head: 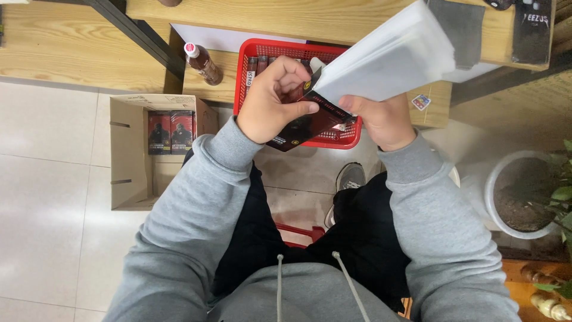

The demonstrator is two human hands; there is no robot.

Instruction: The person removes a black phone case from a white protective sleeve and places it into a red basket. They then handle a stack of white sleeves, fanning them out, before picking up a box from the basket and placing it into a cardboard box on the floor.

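Note:
My left hand [271, 101] grips a small dark red and black carton [310, 122] at its open top flap, fingers curled over the edge. My right hand [384, 122] holds a thick stack of white sheets [390, 56], tilted up to the right, with its lower corner at the carton's mouth. Both hands are above a red plastic basket [250, 50] that holds several dark tubes. The basket rests on a low wooden bench [217, 92].
An open cardboard box [128, 158] on the tiled floor at left holds dark red cartons [171, 131]. A brown bottle [204, 64] stands on the bench beside the basket. A white plant pot [494, 197] sits at right. A wooden table [298, 21] spans the top.

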